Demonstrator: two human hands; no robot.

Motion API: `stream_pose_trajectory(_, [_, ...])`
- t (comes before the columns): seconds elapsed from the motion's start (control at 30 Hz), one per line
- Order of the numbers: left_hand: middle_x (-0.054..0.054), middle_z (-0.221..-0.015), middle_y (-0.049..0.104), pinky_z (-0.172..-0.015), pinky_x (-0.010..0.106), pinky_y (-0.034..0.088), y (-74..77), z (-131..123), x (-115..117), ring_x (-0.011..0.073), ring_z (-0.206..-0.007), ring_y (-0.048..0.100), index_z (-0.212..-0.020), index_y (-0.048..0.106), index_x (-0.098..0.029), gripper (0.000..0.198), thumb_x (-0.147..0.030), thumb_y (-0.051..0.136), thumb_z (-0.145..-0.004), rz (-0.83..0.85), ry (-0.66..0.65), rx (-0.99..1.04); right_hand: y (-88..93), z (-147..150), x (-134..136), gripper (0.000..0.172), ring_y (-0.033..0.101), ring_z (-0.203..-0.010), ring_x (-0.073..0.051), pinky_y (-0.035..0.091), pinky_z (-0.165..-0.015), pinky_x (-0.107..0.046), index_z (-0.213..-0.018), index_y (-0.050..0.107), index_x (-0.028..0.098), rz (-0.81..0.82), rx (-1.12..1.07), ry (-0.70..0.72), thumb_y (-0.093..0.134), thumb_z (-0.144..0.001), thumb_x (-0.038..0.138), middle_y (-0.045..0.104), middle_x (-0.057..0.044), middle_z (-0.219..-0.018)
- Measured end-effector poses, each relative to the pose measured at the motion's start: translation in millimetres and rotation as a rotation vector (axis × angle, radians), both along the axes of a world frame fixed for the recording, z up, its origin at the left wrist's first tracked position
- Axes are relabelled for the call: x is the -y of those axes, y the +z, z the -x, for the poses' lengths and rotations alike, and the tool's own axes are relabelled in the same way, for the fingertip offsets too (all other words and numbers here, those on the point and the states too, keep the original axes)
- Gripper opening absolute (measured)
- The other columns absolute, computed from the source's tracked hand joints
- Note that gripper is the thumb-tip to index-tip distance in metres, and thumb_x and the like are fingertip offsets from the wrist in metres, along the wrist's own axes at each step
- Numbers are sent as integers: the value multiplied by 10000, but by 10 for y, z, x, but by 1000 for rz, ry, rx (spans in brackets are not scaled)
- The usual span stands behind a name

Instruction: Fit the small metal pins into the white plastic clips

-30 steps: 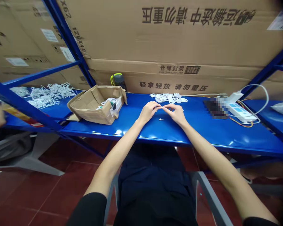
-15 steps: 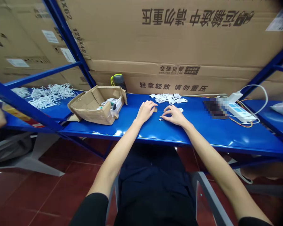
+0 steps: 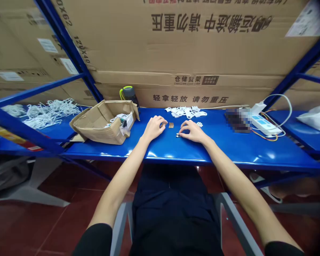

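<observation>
My left hand (image 3: 154, 128) rests on the blue shelf top with its fingers curled in. Something small and brownish shows at its fingertips, too small to name. Just right of it lies a short row of thin brown pieces (image 3: 171, 125). My right hand (image 3: 192, 131) has thumb and forefinger pinched together low over the surface. At those fingertips sit tiny black-and-white parts (image 3: 177, 135); whether one is held cannot be made out. Behind the right hand is a little cluster of small white pieces (image 3: 200, 124). Farther back lies a pile of flat white plastic parts (image 3: 186, 112).
An open cardboard box (image 3: 101, 124) with mixed parts stands at left, a dark bottle (image 3: 129, 95) behind it. White cords (image 3: 52, 112) lie farther left. A power strip (image 3: 265, 125) with cables and a blurred dark object (image 3: 238, 121) are at right. Big cartons (image 3: 176, 53) wall the back.
The view has shifted slightly. My left hand has moved left, away from the row of brown pieces, which now shows fully. My right hand stays at the tiny parts, which now lie closer together.
</observation>
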State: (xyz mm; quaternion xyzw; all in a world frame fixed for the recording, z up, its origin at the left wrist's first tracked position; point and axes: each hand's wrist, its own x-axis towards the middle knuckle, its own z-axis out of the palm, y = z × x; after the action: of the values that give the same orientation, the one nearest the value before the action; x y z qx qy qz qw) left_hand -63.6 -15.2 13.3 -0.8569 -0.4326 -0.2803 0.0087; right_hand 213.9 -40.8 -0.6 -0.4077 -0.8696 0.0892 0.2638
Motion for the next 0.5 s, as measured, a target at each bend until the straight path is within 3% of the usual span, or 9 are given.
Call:
stream_pose_trajectory(0.3, [74,-1220,739,-997,450,463,-56,-29,44,278,-1138,638,-1109,809,-245,217,-309,612,-1046,-15,-45,-70,34,5,19,213,632,-1120,-294,487,-1049,-485,-987,835,268,-4,5,-49,667,-998,399,716,-89,-1184])
stream_pose_trajectory(0.5, [81,-1226,729,-994,463,459,-78,-23,13,281,-1138,633,-1088,834,-259,239,-345,612,-1062,-17,-46,-112,51,-55,-32,221,629,-1144,-330,504,-971,-462,-1015,810,229,-62,47,-360,594,-988,266,737,-128,-1133])
